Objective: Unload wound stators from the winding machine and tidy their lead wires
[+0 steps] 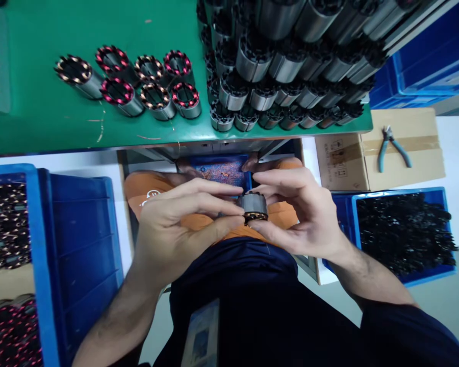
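Above my lap, both hands hold one metal cylinder [253, 203] with copper windings showing at its lower end. The fingers and thumb of my left hand [187, 219] press on its left side. My right hand [304, 214] grips it from the right, thumb at the lower rim and fingers near the top. On the green table [34, 122], several similar cylinders stand upright, some with pink windings [186, 99] and some with copper ones [155, 101].
Stacked metal cylinders [254, 56] fill the table's right part. Pliers [390, 145] lie on a cardboard box [421, 168] at right, above a blue bin of black parts [405, 234]. A blue crate [42, 255] with wound parts stands at left.
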Available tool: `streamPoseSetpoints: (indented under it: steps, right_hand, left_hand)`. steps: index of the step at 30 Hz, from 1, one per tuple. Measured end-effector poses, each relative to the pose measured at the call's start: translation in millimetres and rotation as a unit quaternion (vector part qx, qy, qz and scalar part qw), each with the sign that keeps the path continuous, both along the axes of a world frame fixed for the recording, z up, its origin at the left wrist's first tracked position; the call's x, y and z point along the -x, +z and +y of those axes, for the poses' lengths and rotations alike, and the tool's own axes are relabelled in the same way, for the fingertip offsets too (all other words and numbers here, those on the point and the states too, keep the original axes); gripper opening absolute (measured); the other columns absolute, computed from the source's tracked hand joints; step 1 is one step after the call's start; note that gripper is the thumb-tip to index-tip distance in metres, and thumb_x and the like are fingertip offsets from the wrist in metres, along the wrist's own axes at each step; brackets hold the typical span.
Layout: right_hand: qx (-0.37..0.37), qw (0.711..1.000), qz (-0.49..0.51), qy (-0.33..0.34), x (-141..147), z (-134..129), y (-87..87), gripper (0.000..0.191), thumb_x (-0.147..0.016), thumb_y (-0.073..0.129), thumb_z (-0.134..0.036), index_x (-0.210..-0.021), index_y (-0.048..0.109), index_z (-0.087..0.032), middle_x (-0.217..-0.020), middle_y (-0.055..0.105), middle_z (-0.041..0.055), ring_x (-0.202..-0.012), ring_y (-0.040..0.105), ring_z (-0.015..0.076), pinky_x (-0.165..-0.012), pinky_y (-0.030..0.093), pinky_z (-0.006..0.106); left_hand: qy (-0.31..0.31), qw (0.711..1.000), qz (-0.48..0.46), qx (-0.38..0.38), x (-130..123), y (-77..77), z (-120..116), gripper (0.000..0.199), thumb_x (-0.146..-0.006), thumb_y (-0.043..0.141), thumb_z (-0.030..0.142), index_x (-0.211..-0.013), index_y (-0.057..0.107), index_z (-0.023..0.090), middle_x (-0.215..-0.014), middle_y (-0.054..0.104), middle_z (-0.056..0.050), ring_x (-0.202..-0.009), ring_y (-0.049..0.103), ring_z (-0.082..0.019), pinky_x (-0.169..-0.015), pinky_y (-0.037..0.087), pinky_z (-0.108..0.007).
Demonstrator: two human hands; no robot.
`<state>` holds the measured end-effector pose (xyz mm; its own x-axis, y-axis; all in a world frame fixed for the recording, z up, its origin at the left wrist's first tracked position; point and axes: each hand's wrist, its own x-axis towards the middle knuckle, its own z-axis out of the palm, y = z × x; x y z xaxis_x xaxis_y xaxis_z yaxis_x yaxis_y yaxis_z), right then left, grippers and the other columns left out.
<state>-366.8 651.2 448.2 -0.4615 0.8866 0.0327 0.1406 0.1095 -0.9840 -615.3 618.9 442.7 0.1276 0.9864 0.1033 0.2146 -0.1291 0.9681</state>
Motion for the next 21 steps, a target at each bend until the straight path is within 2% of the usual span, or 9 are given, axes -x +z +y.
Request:
streamPoseSetpoints:
  steps: [2, 5, 8, 10, 11, 13, 15, 18, 21]
  right_hand:
    - [0.028, 0.999, 0.024, 0.004, -0.9, 0.7, -2.6, 0.076, -0.085, 0.1, -0.035, -0.153, 0.067, -0.029, -0.126, 0.078, 0.0078, -0.109, 0.08, 0.0244, -0.095, 0.07, 0.037]
    - [0.096, 0.993, 0.072, 0.0, -3.7, 1.9, -0.2, 0.078, -0.086, 0.1, -0.037, -0.154, 0.064, -0.03, -0.119, 0.08, 0.0068, -0.103, 0.081, 0.0237, -0.088, 0.069, 0.034]
    - [0.137, 0.987, 0.08, -0.011, -5.2, 4.5, 7.0, 0.072, -0.091, 0.095, -0.034, -0.155, 0.061, -0.03, -0.111, 0.08, 0.0039, -0.095, 0.08, 0.02, -0.082, 0.067, 0.029]
    - [0.15, 0.986, 0.066, -0.01, -4.2, 6.4, 10.2, 0.072, -0.093, 0.094, -0.034, -0.156, 0.06, -0.03, -0.109, 0.079, 0.0024, -0.093, 0.079, 0.0177, -0.081, 0.066, 0.027]
    - [0.155, 0.986, 0.058, -0.007, -3.0, 7.0, 10.6, 0.073, -0.092, 0.094, -0.036, -0.156, 0.059, -0.03, -0.107, 0.078, 0.0019, -0.092, 0.078, 0.0169, -0.08, 0.065, 0.026]
    - [0.162, 0.986, 0.045, 0.004, 0.2, 7.5, 9.2, 0.076, -0.091, 0.096, -0.04, -0.156, 0.06, -0.029, -0.104, 0.077, 0.0012, -0.09, 0.075, 0.0161, -0.078, 0.064, 0.025]
    - [0.16, 0.986, 0.048, 0.022, 3.8, 7.6, 6.8, 0.076, -0.092, 0.095, -0.041, -0.157, 0.059, -0.03, -0.104, 0.075, 0.0009, -0.09, 0.074, 0.0156, -0.079, 0.063, 0.025]
    - [0.133, 0.989, 0.047, 0.044, 6.8, 9.6, 6.2, 0.07, -0.093, 0.094, -0.037, -0.156, 0.064, -0.03, -0.109, 0.076, 0.0023, -0.094, 0.074, 0.0166, -0.082, 0.063, 0.027]
    - [0.046, 0.998, 0.013, 0.037, 4.9, 14.2, 8.4, 0.043, -0.09, 0.097, -0.035, -0.129, 0.082, -0.028, -0.108, 0.075, 0.0045, -0.098, 0.071, 0.0193, -0.083, 0.061, 0.031]
  left_hand:
    - [-0.028, 0.998, -0.02, 0.056, -0.3, -9.2, 1.0, 0.005, -0.102, 0.083, 0.035, -0.102, 0.085, 0.03, -0.126, 0.083, -0.004, -0.116, 0.08, -0.024, -0.104, 0.068, -0.04]
    - [-0.037, 0.987, -0.083, 0.135, -0.4, -30.9, 6.6, 0.021, -0.104, 0.079, 0.045, -0.099, 0.08, 0.025, -0.125, 0.083, -0.007, -0.108, 0.081, -0.023, -0.09, 0.069, -0.034]
    - [0.022, 0.989, -0.104, 0.105, 1.8, -41.6, 10.9, 0.027, -0.104, 0.078, 0.052, -0.099, 0.077, 0.025, -0.113, 0.085, -0.005, -0.104, 0.083, -0.021, -0.086, 0.07, -0.033]
    - [0.039, 0.994, -0.095, 0.026, 2.6, -36.3, 9.3, 0.034, -0.093, 0.091, 0.05, -0.114, 0.075, 0.029, -0.122, 0.084, -0.004, -0.116, 0.082, -0.024, -0.098, 0.071, -0.04]
    - [0.038, 0.997, -0.072, -0.017, 2.1, -30.7, 7.3, 0.05, -0.084, 0.1, 0.048, -0.123, 0.073, 0.03, -0.13, 0.082, -0.004, -0.124, 0.08, -0.027, -0.11, 0.068, -0.046]
    - [0.02, 0.995, 0.009, -0.095, -1.3, -17.7, 2.9, 0.08, -0.07, 0.109, 0.048, -0.138, 0.069, 0.032, -0.14, 0.079, -0.003, -0.131, 0.077, -0.03, -0.132, 0.055, -0.057]
    - [0.007, 0.986, 0.089, -0.143, -6.1, -7.4, 0.0, 0.078, -0.077, 0.105, 0.048, -0.144, 0.068, 0.034, -0.136, 0.081, 0.001, -0.127, 0.079, -0.027, -0.139, 0.048, -0.056]
    - [0.007, 0.978, 0.111, -0.174, -10.6, -3.3, -1.1, 0.065, -0.09, 0.095, 0.043, -0.149, 0.067, 0.04, -0.129, 0.084, 0.006, -0.115, 0.084, -0.023, -0.122, 0.065, -0.047]
    - [0.02, 0.978, 0.12, -0.168, -10.5, -8.1, -1.8, 0.08, -0.088, 0.097, 0.042, -0.159, 0.061, 0.043, -0.135, 0.083, 0.004, -0.107, 0.086, -0.024, -0.103, 0.073, -0.041]
